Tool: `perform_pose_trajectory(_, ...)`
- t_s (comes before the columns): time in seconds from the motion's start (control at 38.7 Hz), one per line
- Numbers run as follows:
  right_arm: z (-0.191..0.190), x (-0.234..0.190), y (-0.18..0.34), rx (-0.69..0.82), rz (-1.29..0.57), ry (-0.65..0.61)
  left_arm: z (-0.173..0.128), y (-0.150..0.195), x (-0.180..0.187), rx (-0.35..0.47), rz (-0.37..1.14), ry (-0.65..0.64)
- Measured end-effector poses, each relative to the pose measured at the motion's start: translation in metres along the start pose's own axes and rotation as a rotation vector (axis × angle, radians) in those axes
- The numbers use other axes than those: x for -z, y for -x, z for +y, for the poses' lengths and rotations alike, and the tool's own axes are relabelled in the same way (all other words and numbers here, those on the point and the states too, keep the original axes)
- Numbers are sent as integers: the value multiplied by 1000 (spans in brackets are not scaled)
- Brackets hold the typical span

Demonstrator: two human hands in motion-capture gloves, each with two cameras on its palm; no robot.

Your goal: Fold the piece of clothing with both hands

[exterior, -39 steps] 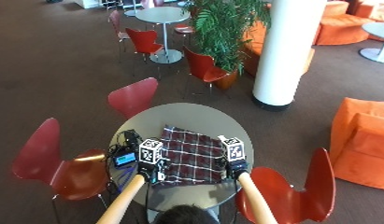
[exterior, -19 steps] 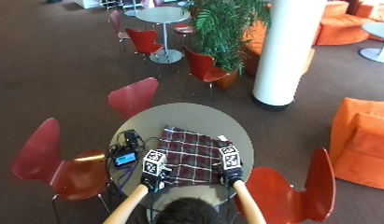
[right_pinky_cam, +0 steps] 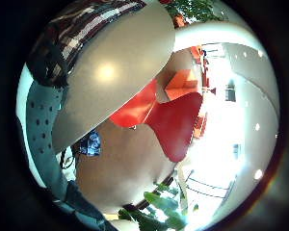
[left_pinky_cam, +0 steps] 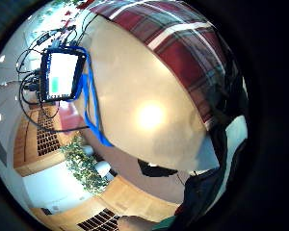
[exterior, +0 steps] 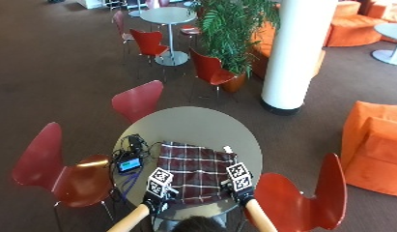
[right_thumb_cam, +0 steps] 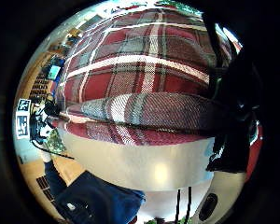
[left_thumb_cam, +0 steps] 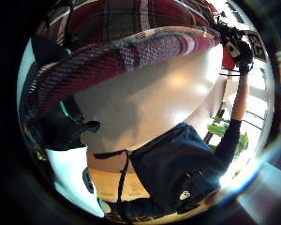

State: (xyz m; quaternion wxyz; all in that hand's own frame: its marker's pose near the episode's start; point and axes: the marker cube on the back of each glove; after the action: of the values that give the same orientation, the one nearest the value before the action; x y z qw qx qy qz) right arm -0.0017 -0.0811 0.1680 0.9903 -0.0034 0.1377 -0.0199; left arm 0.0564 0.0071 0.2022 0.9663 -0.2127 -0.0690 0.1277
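1. The plaid garment [exterior: 193, 171], dark red with grey and white lines, lies spread on the round grey counter [exterior: 191, 125] at the side nearest the person.
2. The left hand [exterior: 157, 199] is at the garment's near left corner. In its thumb side palm view the near hem [left_thumb_cam: 131, 49] is lifted off the counter into a rolled edge, with black gloved fingers [left_thumb_cam: 56, 129] beside the cloth. The fingers appear curled on the hem, but the contact itself is hidden in dark shadow.
3. The right hand [exterior: 240, 191] is at the near right corner. In its thumb side palm view the hem [right_thumb_cam: 144, 112] is raised as a fold above the counter top, and gloved fingers [right_thumb_cam: 233, 116] close over its end. The pinch point is covered by the glove.
4. From the outside view both hands are largely covered by what the gloves carry, so their fingers cannot be made out there.
5. A small device with a lit screen [exterior: 129, 165] and a tangle of cables [exterior: 132, 144] sit on the counter just left of the garment, apart from it.
6. A small white object [exterior: 228, 149] lies at the garment's far right corner; what it is cannot be told.
7. Red chairs [exterior: 69, 174] stand around the counter.
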Motion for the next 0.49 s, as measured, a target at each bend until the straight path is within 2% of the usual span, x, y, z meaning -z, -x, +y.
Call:
perform_pose_trajectory(0.23,63,24,9,134,-40,130,68,-27,10,-152,123,218)
perform_pose_trajectory(0.34,87,52,6,168,-23,116,90,-34,27,-209,155,250)
perform_pose_trajectory(0.49,91,90,-13,175,-76,170,102,-26,73,-229,196,231)
